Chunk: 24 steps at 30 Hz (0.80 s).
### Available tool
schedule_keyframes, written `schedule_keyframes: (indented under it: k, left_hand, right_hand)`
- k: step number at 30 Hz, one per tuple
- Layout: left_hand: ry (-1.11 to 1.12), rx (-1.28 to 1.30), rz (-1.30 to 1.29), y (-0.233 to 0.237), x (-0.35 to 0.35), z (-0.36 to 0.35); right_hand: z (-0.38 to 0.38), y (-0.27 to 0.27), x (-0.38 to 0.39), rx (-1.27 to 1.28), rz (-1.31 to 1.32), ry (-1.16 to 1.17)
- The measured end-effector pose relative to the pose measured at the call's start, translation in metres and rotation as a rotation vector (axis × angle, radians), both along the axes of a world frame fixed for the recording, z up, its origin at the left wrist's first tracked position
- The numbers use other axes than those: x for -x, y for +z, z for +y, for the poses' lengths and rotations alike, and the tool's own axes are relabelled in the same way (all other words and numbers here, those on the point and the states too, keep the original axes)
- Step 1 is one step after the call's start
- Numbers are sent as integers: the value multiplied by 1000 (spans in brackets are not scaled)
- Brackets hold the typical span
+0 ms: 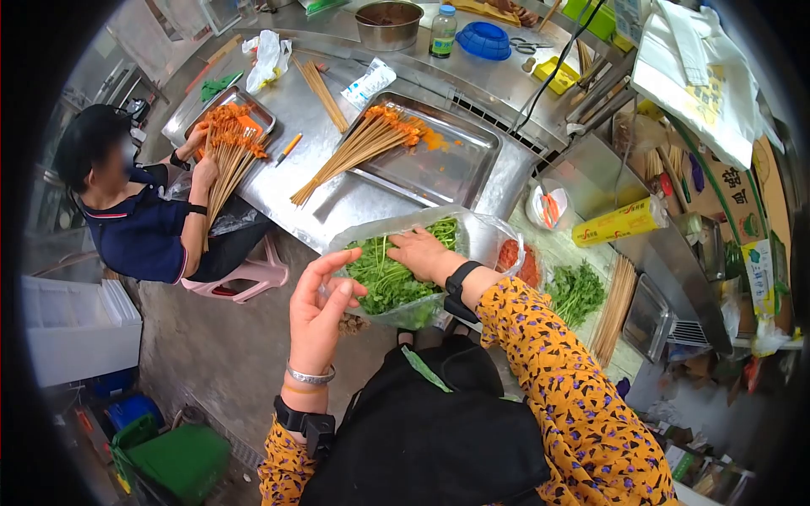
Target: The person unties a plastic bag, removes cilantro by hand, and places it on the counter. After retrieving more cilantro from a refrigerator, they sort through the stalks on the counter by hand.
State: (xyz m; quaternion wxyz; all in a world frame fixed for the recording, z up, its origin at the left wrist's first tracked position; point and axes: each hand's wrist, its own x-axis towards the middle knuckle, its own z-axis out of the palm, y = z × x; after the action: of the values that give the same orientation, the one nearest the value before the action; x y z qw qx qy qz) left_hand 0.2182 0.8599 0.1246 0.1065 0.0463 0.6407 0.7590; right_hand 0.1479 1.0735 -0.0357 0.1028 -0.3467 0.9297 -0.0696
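Head view: the right hand [422,251] lies on leafy greens [384,282] in a clear plastic bag [485,236] at the tabletop [295,126] edge, its grip impossible to tell. The left hand [316,308], fingers spread open, is beside the bag. A seated co-worker [135,219] handles skewers [224,169].

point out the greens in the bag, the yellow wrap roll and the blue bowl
greens [380,282]: head view, middle of the leafy heap
yellow wrap roll [620,222]: head view, middle of its side
blue bowl [483,40]: head view, centre of the bowl
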Motion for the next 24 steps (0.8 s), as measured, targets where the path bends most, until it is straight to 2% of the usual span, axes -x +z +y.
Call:
schedule_keyframes:
  k: [5,8,12,16,18,20,23,24]
  left_hand:
    - [17,-10,-6,-1,2,-4]
    - [13,-13,-2,-2,3,-3]
    - [9,-17,6,0,6,1]
    - [22,-41,-15,-1,12,-2]
    - [42,-38,-19,-2,12,-2]
    - [44,-61,-27,-3,13,0]
    - [30,-50,20,-2,16,4]
    - [28,-54,14,-3,17,4]
  right_hand:
    - [-10,-4,2,0,-142,-129]
    - [-9,-3,9,-115,-326,-285]
    - [-15,2,20,-311,-383,-284]
    - [-7,8,22,-190,-253,-115]
    - [1,16,25,-154,-289,-121]
    - [7,38,31,12,-418,-163]
    - [12,66,39,-19,-471,-125]
    - [17,71,40,23,-410,-105]
